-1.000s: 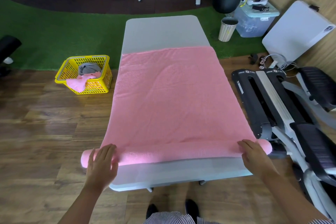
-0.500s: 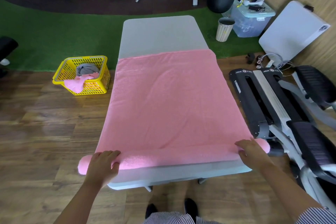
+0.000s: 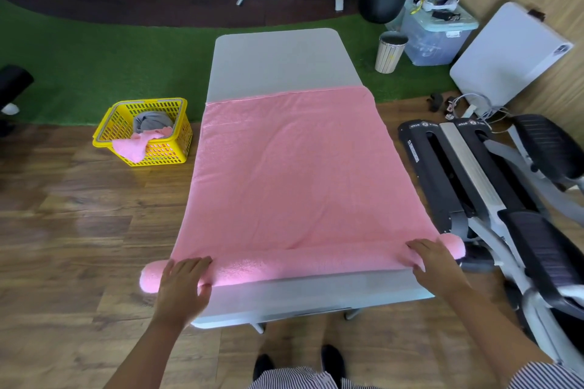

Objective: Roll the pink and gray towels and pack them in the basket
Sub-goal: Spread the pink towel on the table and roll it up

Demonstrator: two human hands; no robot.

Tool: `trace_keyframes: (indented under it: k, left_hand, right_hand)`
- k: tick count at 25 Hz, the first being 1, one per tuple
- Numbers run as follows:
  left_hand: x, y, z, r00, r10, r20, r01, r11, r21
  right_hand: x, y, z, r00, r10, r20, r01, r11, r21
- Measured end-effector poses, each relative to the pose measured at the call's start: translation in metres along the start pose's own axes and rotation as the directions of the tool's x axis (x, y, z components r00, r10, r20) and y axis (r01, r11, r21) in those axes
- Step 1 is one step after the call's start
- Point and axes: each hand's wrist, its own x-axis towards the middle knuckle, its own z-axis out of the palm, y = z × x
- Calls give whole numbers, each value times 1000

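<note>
Pink towel [image 3: 290, 174] lies flat along the grey desk [image 3: 281, 60], its near end wound into a thin roll [image 3: 303, 265] across the near edge; both roll ends overhang the desk sides. Left hand [image 3: 183, 284] lies over the roll's left end, fingers loosely curved on it, pressing rather than pinching. Right hand [image 3: 436, 262] lies on the right end likewise. Step in hand, as I judge it: rolling away from the body. To do it well, push both hands at an even pace so the roll stays square to the desk, and keep it tight. A long flat stretch remains, so early days

Room: gym, wood floor, green turf beyond. Stepper [image 3: 467, 180] right of desk. Yellow basket [image 3: 177, 136] on floor to the left, well apart from the desk, holding a grey towel [image 3: 151, 121] and a pink one [image 3: 132, 148] draped over its rim
</note>
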Motion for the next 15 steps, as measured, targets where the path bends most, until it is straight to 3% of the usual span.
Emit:
trace_keyframes:
  k: [7,11,15]
  left_hand:
    - [-5,-1,-4,997,62,-42,-62,998,11]
    - [-7,1,2,983,-115,-140,111,993,-35]
    - [-12,-4,19,985,-68,-161,62,997,-39]
  right_hand:
    - [1,-2,-8,999,6,50,-2,997,-83]
    - [2,0,2,993,-28,-116,30,999,18]
    - [-3,-1,9,992,29,-124,-13,992,127]
